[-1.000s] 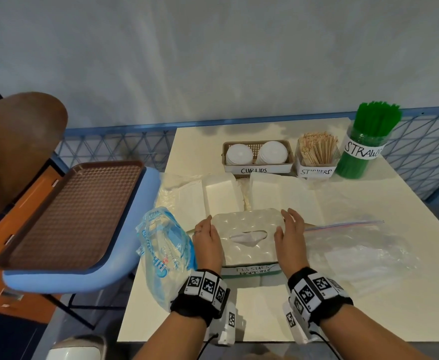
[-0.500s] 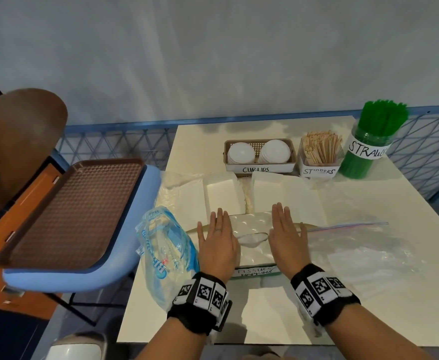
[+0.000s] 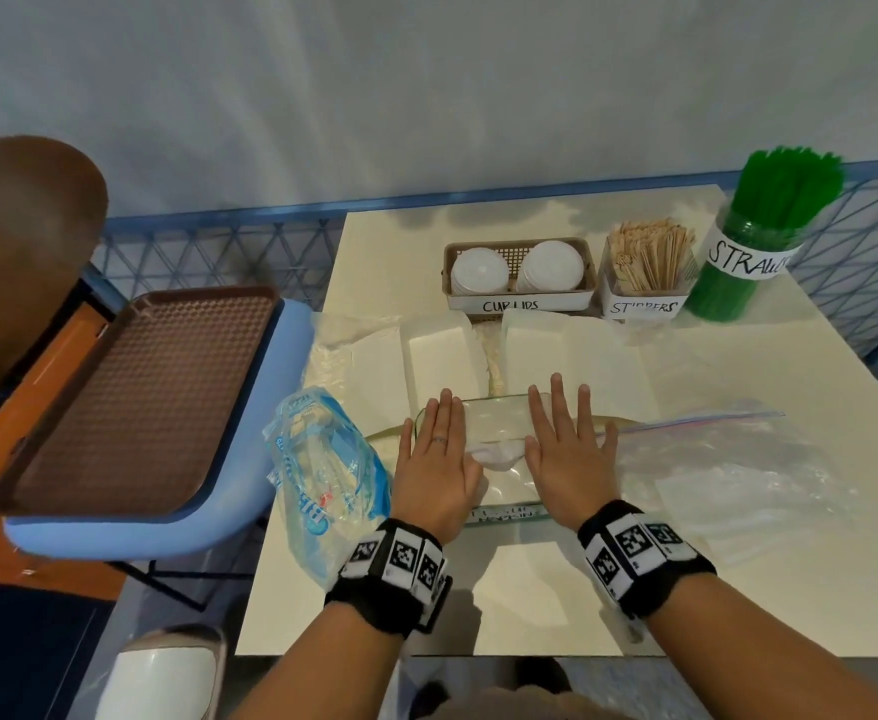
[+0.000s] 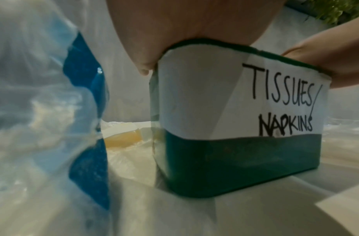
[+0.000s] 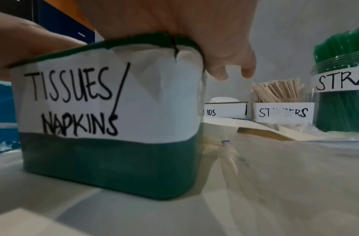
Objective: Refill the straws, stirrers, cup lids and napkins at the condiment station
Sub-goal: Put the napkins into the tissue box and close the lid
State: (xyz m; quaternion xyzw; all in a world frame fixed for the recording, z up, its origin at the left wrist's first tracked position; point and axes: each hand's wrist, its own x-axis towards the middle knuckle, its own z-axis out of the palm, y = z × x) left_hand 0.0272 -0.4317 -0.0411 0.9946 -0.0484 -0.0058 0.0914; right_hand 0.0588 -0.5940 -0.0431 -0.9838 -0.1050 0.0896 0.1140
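A green tissue box [image 3: 496, 423] [image 4: 231, 121] [image 5: 105, 115] labelled TISSUES/NAPKINS stands near the table's front edge, a white tissue poking from its lid slot. My left hand [image 3: 434, 459] lies flat on the lid's left part, fingers straight. On the right part my right hand [image 3: 567, 444] presses flat in the same way. At the back stand the cup lids basket [image 3: 520, 275], the stirrers box [image 3: 647, 275] [image 5: 282, 102] and the green straws jar [image 3: 748, 236] [image 5: 342, 89].
A blue and clear plastic bag [image 3: 322, 475] lies left of the box, a clear zip bag [image 3: 728, 459] to its right. White napkin stacks [image 3: 442, 356] lie behind it. A brown tray [image 3: 135, 397] rests on a blue chair [image 3: 250, 407] beside the table.
Both hands moved from the box's sides onto its lid, spread flat and pushed forward. The head view shifted closer.
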